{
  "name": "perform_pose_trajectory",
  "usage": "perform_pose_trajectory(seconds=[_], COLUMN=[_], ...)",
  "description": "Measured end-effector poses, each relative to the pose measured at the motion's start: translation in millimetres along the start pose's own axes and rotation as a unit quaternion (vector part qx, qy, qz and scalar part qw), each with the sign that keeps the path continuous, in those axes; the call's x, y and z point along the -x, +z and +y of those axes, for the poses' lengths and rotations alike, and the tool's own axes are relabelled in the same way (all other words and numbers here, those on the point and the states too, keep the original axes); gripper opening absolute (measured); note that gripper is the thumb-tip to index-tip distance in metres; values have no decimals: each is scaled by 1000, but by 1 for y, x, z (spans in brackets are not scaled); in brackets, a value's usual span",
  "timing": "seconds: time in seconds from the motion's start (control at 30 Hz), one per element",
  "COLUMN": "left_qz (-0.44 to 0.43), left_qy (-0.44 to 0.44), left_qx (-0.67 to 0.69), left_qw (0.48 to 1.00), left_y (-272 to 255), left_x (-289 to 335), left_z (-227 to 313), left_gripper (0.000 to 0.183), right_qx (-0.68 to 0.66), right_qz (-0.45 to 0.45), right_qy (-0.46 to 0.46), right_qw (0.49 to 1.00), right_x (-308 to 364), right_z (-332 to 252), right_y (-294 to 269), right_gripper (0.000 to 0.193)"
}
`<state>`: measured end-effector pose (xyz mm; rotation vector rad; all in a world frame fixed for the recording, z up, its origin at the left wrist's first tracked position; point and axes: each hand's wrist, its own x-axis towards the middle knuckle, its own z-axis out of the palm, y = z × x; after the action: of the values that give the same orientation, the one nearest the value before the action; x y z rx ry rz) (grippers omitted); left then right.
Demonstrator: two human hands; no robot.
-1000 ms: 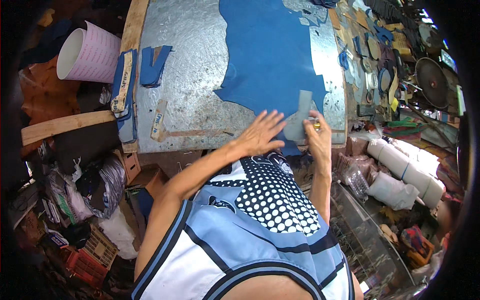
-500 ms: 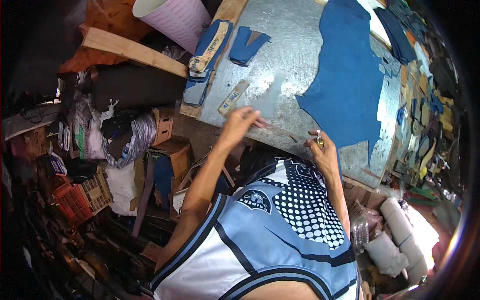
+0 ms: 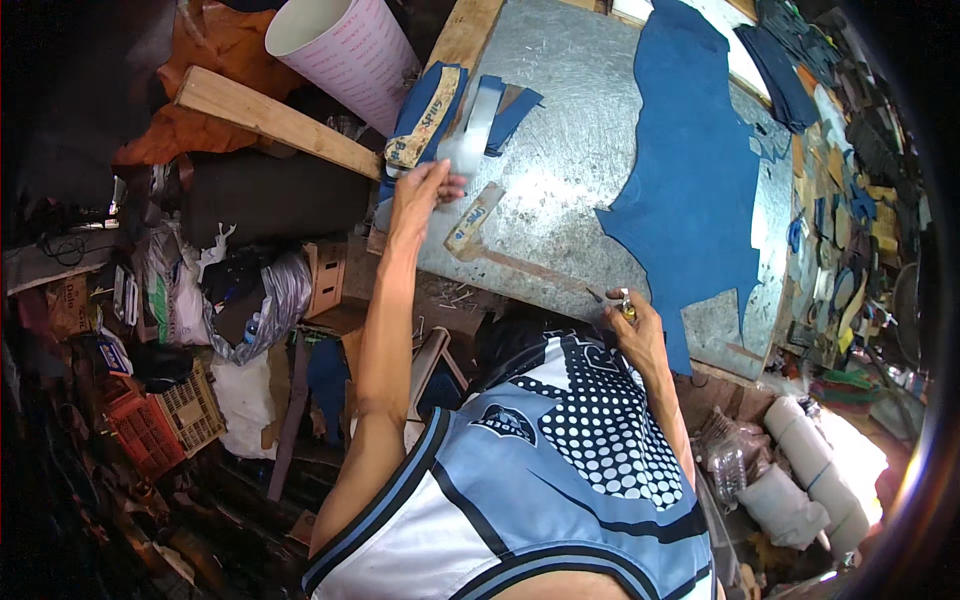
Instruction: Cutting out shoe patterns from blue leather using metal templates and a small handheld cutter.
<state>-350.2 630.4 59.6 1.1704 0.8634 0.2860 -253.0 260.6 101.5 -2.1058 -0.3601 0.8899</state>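
Note:
At the table's left side, my left hand (image 3: 425,195) pinches the lower, wider end of a pale grey cutting template (image 3: 470,145), slightly blurred. This template overlaps stacked blue leather pieces (image 3: 515,118). Just left of it lies another blue stack (image 3: 403,118) with a marked tan strip template (image 3: 432,115) on top. My right hand (image 3: 635,330), by the front edge, is closed round a small knife (image 3: 627,306) with a brassy handle; its dark pointed blade faces left. A large irregular blue leather sheet (image 3: 695,170) spreads just beyond that hand.
The metal-topped table (image 3: 570,110) also carries a short marked strip template (image 3: 474,217). A wooden beam (image 3: 275,120) and a white bin (image 3: 350,60) stand off its left edge. Scraps (image 3: 830,230) crowd the right; rolled white material (image 3: 810,470) lies lower right.
My left hand has moved left and away from me, carrying the pale template from mid-table to the blue stacks. My right hand, still with the knife, has shifted slightly nearer to me.

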Motion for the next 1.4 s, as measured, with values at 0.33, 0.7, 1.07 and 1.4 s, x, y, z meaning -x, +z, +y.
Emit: perform_pose_trajectory(seconds=[0.33, 0.7, 1.07, 1.4], left_qz=[78, -51, -79, -265], left_qy=[52, 256, 225, -79], left_qx=[-333, -653, -401, -66], left_qw=[938, 711, 884, 959], left_y=[42, 21, 24, 169], left_x=[17, 107, 153, 148], left_z=[2, -76, -64, -75], left_gripper=[44, 87, 31, 31], right_qx=[-20, -83, -27, -252], right_qz=[26, 40, -45, -75], right_qy=[22, 59, -29, 84], right_qw=[999, 994, 998, 961], right_x=[7, 9, 12, 5], right_z=[12, 28, -3, -8], right_y=[3, 3, 9, -27], right_gripper=[26, 27, 33, 24])
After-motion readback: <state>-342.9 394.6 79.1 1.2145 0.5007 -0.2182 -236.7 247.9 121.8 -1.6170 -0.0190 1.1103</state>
